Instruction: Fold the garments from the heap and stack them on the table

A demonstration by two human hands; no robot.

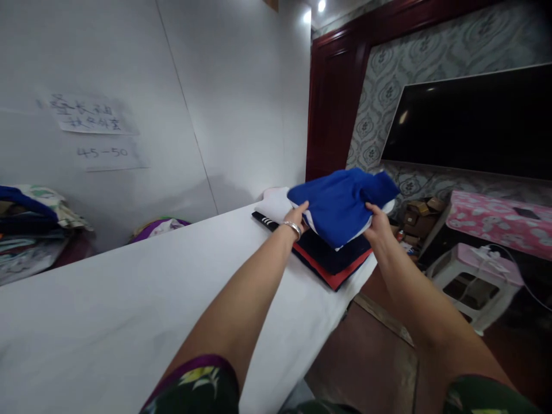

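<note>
A blue folded garment (338, 204) with white along its lower edge is held out in front of me at the table's far right end. My left hand (298, 217) grips its left edge, thumb on top, with a silver bangle at the wrist. Its right edge is pinched in my right hand (378, 223). Directly below lies a stack of folded clothes, a dark garment (328, 259) over a red one (334, 280). A black piece with white stripes (265, 220) sticks out at the stack's left. Whether the blue garment touches the stack, I cannot tell.
The white-covered table (164, 299) runs along a pale wall. Piled clothes (37, 221) sit at the far left, and a purple-rimmed bundle (161, 228) shows behind the table. Right of the table stand a stool (478, 276) with a power strip and several cardboard boxes (422, 215).
</note>
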